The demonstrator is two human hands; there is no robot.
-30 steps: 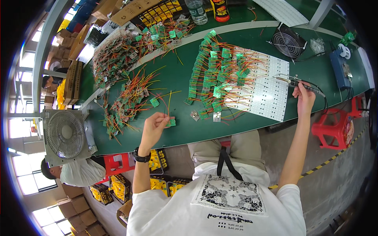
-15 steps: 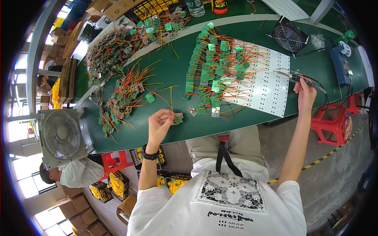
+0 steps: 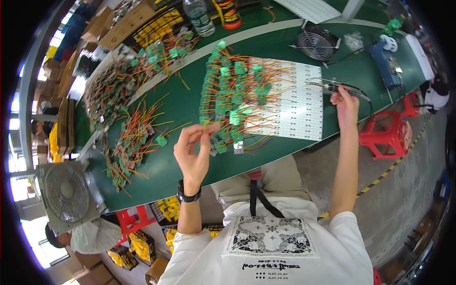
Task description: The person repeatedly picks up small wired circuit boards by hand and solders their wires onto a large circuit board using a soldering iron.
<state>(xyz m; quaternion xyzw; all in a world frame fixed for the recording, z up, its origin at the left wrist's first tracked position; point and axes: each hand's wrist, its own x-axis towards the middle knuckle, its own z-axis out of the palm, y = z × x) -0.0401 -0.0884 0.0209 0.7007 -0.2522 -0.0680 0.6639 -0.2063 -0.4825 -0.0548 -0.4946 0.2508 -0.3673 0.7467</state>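
My left hand [image 3: 192,149] is raised above the green table's front part, thumb and forefinger pinched at the near left end of the rows of wired circuit boards [image 3: 223,97]. A small green circuit board seems to be in that pinch, mostly hidden by the fingers. A bare metal-faced piece [image 3: 238,147] lies just right of it. My right hand [image 3: 348,111] grips a soldering iron [image 3: 331,87] with a dark cord, its thin tip pointing left over the right edge of the white perforated panel [image 3: 299,102]. Red and yellow wires from the boards spread across that panel.
Loose wired boards form a pile [image 3: 135,137] at left, with a larger heap [image 3: 111,88] behind. A bottle [image 3: 199,19] stands at the back. A small black fan [image 3: 316,42] and a blue box [image 3: 385,64] with a spool stand right. A grey fan [image 3: 66,190] is beside the table's left end.
My left hand has moved from the table's front toward the row ends, carrying the small circuit board it pinched. My right hand keeps the soldering iron near the panel's edge. The whole view has shifted.
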